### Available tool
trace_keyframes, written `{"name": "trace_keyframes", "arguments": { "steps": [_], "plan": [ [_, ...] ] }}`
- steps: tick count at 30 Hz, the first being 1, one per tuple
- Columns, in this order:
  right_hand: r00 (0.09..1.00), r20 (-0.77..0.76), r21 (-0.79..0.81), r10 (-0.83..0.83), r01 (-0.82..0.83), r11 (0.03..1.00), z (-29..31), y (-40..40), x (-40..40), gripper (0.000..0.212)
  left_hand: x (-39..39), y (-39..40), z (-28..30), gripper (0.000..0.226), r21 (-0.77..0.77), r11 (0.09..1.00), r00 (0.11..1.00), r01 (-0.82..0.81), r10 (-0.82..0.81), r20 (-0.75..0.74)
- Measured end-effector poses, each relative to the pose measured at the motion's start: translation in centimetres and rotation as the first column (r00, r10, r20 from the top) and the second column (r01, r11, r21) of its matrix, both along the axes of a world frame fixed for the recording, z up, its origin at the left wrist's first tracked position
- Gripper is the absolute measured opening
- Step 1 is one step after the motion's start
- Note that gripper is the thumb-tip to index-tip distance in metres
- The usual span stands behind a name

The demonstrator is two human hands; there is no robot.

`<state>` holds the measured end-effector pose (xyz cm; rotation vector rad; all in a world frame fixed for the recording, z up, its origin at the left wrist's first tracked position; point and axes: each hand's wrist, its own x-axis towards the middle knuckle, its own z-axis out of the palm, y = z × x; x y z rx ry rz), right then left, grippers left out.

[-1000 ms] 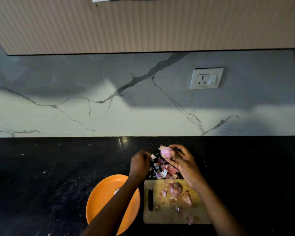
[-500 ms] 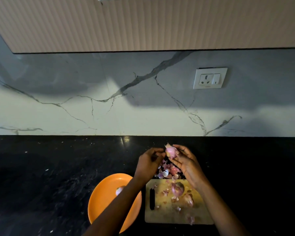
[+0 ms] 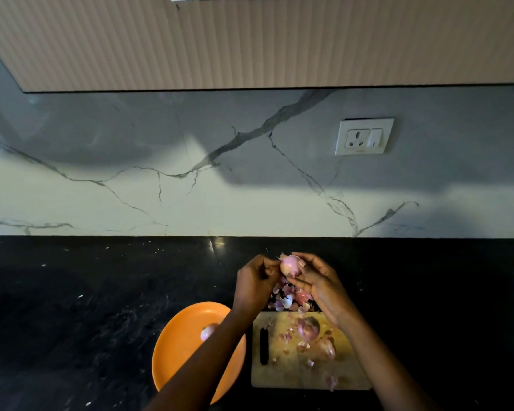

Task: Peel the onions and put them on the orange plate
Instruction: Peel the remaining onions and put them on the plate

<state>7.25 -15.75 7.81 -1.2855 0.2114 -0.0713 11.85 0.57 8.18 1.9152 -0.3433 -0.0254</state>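
My right hand [image 3: 321,284] grips a small pink onion [image 3: 290,264] above the black counter, fingers curled round it. My left hand [image 3: 254,281] pinches the onion's skin at its left side. Below the hands lies a pile of onion peels [image 3: 288,298]. Two unpeeled onions [image 3: 309,329] [image 3: 327,348] rest on the wooden cutting board [image 3: 279,375]. The orange plate [image 3: 178,360] sits left of the board, with one peeled onion [image 3: 207,332] on it, partly hidden by my left forearm.
The black counter [image 3: 86,307] stretches left and right of the work area. A marble backsplash [image 3: 131,203] with a white socket [image 3: 364,136] rises behind it. Loose peel scraps lie scattered over the cutting board.
My left hand has moved right from beside the peel pile up to the onion and now pinches its skin. My right hand keeps holding the onion at about the same spot.
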Motion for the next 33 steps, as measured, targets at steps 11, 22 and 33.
{"name": "trace_keyframes", "arguments": {
  "steps": [11,22,33],
  "plan": [
    [1.000,-0.008,-0.044,-0.028,0.027,0.999,0.5,0.1,0.5,0.024,0.2,0.2,0.8,0.015,-0.092,0.993,0.991,0.074,-0.084,-0.108],
    [1.000,-0.001,-0.028,-0.019,0.019,0.999,0.4,-0.1,0.1,0.026,0.4,0.9,0.1,0.014,-0.122,0.984,0.984,0.132,-0.145,-0.101],
    [1.000,0.017,-0.041,-0.020,0.020,0.999,0.6,0.2,0.0,0.026,0.4,0.7,-0.4,0.008,-0.148,0.985,0.987,0.092,-0.109,-0.114]
  ]
}}
